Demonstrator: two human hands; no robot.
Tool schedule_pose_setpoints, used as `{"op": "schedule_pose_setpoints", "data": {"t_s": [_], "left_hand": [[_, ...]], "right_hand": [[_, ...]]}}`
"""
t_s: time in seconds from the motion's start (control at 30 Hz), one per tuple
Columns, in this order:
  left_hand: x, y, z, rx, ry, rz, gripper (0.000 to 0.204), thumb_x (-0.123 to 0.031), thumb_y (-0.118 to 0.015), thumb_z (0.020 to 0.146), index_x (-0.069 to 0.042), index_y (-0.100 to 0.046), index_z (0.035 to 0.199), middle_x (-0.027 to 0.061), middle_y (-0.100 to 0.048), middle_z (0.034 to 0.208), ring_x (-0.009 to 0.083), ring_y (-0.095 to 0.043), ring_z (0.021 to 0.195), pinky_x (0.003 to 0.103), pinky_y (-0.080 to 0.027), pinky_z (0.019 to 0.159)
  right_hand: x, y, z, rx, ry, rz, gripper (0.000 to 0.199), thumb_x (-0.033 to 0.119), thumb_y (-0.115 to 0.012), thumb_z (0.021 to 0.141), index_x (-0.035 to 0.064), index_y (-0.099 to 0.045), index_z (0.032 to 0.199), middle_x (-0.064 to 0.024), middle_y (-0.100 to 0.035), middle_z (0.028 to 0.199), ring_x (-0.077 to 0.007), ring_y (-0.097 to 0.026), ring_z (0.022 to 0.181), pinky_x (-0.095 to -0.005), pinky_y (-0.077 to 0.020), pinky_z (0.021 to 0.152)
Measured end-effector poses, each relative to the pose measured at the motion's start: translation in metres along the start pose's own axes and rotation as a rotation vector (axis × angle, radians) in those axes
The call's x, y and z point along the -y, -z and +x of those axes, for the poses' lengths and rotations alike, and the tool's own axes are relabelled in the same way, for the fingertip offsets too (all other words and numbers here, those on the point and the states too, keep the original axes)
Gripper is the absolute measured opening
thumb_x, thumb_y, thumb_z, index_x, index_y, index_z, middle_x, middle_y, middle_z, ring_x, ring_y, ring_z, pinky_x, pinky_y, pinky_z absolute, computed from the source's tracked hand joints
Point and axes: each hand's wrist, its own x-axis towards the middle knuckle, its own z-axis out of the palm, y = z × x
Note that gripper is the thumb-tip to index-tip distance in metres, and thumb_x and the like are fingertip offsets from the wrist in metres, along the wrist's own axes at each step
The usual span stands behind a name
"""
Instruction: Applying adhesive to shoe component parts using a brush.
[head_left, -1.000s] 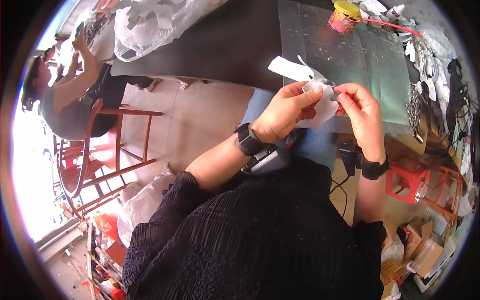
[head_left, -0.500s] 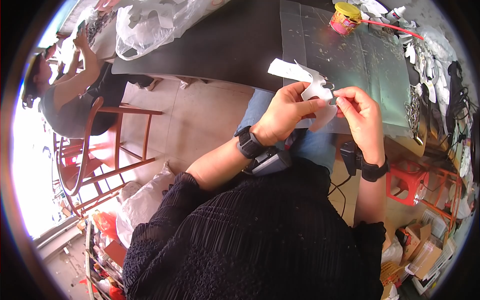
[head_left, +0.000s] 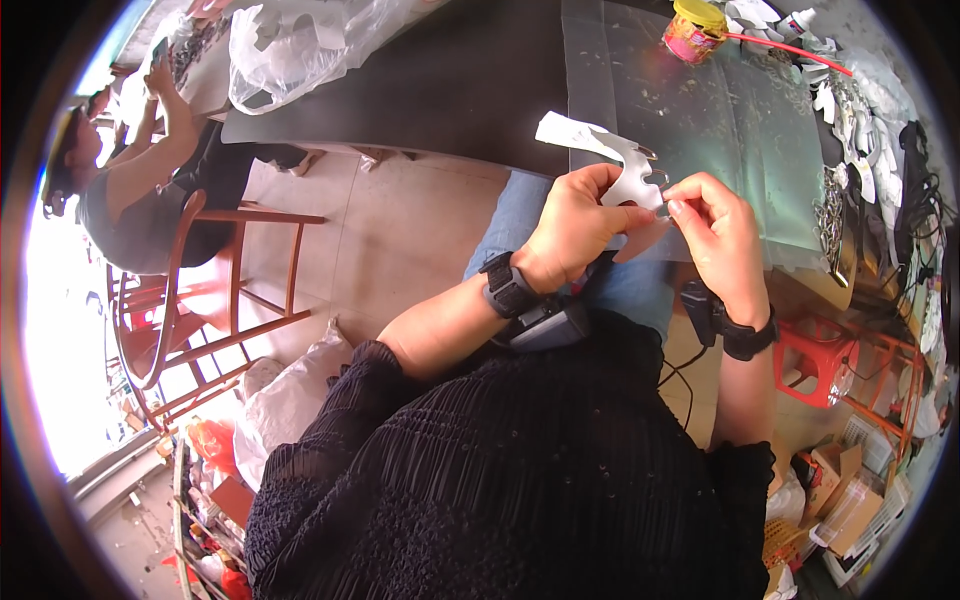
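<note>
In the head view, a thin white piece [head_left: 632, 184] is held up right of the upper centre of the frame, above the near edge of a dark table [head_left: 450, 100]. It is cut to an irregular outline: a pale strip runs out toward the upper left, the middle widens and curves, and the right edge is scalloped with rounded notches. Its lower end droops below the fingers and looks duller, in shadow. A slim curved metal wire [head_left: 661, 177] shows at the notched edge (whether it is fastened there is too small to tell).

The left hand [head_left: 575, 225] is closed on the piece, its thumb laid across the front and its fingers curled behind. The right hand [head_left: 722, 235] has thumb and forefinger pinched together at the piece's right edge; what sits between the tips cannot be made out.

Beyond the hands, a clear sheet [head_left: 725, 130] covers the upper right of the table, with a yellow-lidded tub [head_left: 694, 40] and a thin red stick [head_left: 795, 52] near the top. White scraps [head_left: 858, 150] are heaped at the right, and a translucent plastic bag [head_left: 285, 60] lies at the upper left.
</note>
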Motion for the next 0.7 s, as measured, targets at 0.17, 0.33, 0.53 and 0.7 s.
{"op": "schedule_pose_setpoints", "data": {"t_s": [0.17,0.33,0.53,0.7], "left_hand": [[0.002,0.000,0.002,0.003,-0.009,0.012,0.027,0.001,-0.068,0.073,0.001,-0.058,0.098,0.0055,-0.063,0.088,0.0109,-0.059,0.078,0.025,-0.048,0.067],[-0.001,-0.001,0.002,0.019,-0.078,-0.074,0.027,-0.004,-0.065,0.074,0.002,-0.056,0.099,0.0066,-0.062,0.085,0.0084,-0.058,0.076,0.023,-0.047,0.066],[-0.004,-0.002,-0.001,0.002,-0.031,-0.164,0.025,-0.007,-0.064,0.079,-0.002,-0.053,0.101,0.0049,-0.062,0.088,0.0100,-0.058,0.080,0.023,-0.046,0.070],[-0.005,-0.006,0.000,-0.075,-0.135,-0.162,0.021,-0.005,-0.063,0.079,-0.001,-0.053,0.097,0.0040,-0.060,0.087,0.0091,-0.057,0.078,0.024,-0.048,0.068]], "right_hand": [[-0.001,0.001,0.001,0.012,0.013,0.013,0.001,-0.002,-0.055,0.080,-0.0017,-0.056,0.081,-0.0048,-0.057,0.067,-0.0095,-0.053,0.061,-0.0229,-0.0421,0.056],[-0.005,-0.005,0.001,-0.041,-0.003,0.063,0.002,-0.001,-0.055,0.081,-0.0009,-0.056,0.083,-0.0037,-0.057,0.068,-0.0082,-0.053,0.061,-0.0223,-0.0417,0.057],[-0.003,-0.008,-0.003,0.010,-0.020,0.146,0.010,0.004,-0.054,0.086,0.0005,-0.057,0.095,-0.0015,-0.058,0.070,-0.0077,-0.053,0.063,-0.0218,-0.0442,0.061],[-0.005,-0.008,-0.006,0.001,-0.148,0.471,0.025,0.009,-0.052,0.089,0.0009,-0.050,0.113,-0.0040,-0.056,0.085,-0.0097,-0.055,0.075,-0.0240,-0.0463,0.070]]}}
